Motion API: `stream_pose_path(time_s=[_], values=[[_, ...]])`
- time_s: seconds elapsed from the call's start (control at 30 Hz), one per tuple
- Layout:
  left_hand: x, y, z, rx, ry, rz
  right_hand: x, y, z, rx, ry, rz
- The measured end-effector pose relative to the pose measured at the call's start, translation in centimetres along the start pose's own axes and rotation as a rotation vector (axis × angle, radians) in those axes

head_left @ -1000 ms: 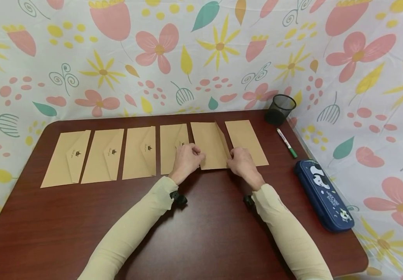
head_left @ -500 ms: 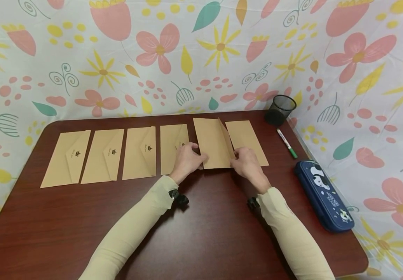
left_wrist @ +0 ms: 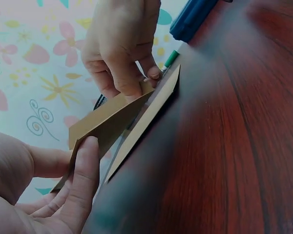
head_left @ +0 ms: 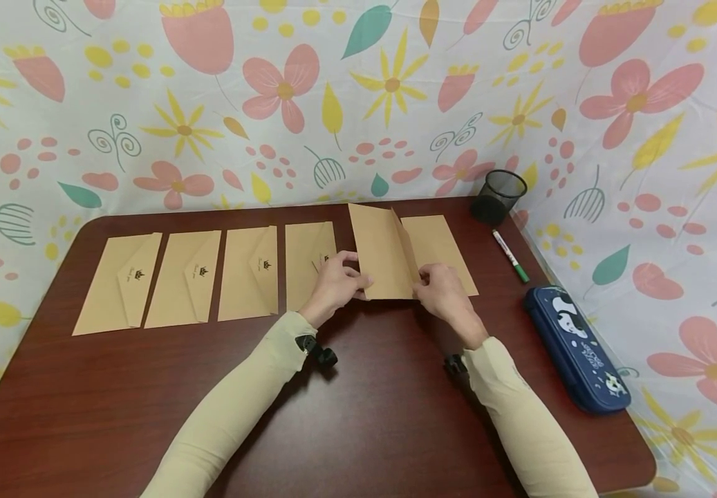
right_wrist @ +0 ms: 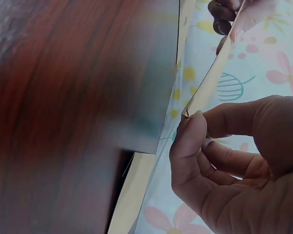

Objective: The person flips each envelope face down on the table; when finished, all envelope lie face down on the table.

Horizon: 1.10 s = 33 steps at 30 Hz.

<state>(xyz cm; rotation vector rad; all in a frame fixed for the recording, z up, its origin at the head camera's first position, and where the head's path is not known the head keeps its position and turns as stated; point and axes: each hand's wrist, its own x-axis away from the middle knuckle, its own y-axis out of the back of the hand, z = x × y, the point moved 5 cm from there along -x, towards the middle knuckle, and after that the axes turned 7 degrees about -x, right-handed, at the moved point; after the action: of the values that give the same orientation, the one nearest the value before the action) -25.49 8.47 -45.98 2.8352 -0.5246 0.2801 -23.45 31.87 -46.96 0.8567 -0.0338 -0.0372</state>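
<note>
A brown kraft envelope (head_left: 386,256) is held up off the table between both hands, its right-hand flap standing partly raised. The left hand (head_left: 333,283) pinches its near left corner, thumb on one face and fingers behind, as the left wrist view shows. At the near right corner, the right hand (head_left: 445,290) pinches the folded edge between thumb and fingers. In the right wrist view the envelope (right_wrist: 210,83) appears nearly edge-on, running from one hand to the other. Another plain envelope (head_left: 442,249) lies to the right, partly covered by the held one in the head view.
Several envelopes with crown prints, such as the leftmost envelope (head_left: 106,283), lie in a row on the dark wooden table (head_left: 358,429). At the right stand a black mesh pen cup (head_left: 501,194), a green-capped marker (head_left: 510,256) and a blue pencil case (head_left: 576,349). Floral cloth hangs behind.
Both hands have lifted the envelope off the table and shifted it slightly right, so it now overlaps the rightmost envelope in the head view. The other envelopes have stayed put.
</note>
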Motion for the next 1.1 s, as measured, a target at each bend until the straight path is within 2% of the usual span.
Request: stream_pose_path(time_s=[0.1,0.17,0.3,0.37,0.53,0.63,0.93,1.1], values=[[0.0,0.0,-0.1,0.013,-0.001,-0.002,1.5,1.2,2.4,-0.022,-0.029,0.033],[0.0,0.0,-0.1,0.014,0.002,-0.008,2.1,1.5,3.0,-0.046,-0.044,0.055],[-0.1,0.0,-0.1,0.008,0.006,-0.018,2.2,1.5,2.9,-0.072,-0.072,0.075],[-0.1,0.0,-0.1,0.013,0.009,-0.02,2.1,1.4,2.7,-0.106,-0.06,0.07],[0.0,-0.2,-0.1,0.045,0.012,-0.022,1.9,1.2,2.4,-0.215,-0.053,0.024],[0.0,-0.3,-0.1,0.033,0.025,-0.021,1.9,1.3,2.3,-0.284,-0.073,-0.005],[-0.2,-0.5,0.0,-0.187,0.034,-0.052,2.3,2.1,3.2,-0.493,-0.125,0.0],[-0.2,-1.0,-0.6,-0.295,0.001,-0.089,2.7,2.5,4.1,-0.544,-0.108,-0.026]])
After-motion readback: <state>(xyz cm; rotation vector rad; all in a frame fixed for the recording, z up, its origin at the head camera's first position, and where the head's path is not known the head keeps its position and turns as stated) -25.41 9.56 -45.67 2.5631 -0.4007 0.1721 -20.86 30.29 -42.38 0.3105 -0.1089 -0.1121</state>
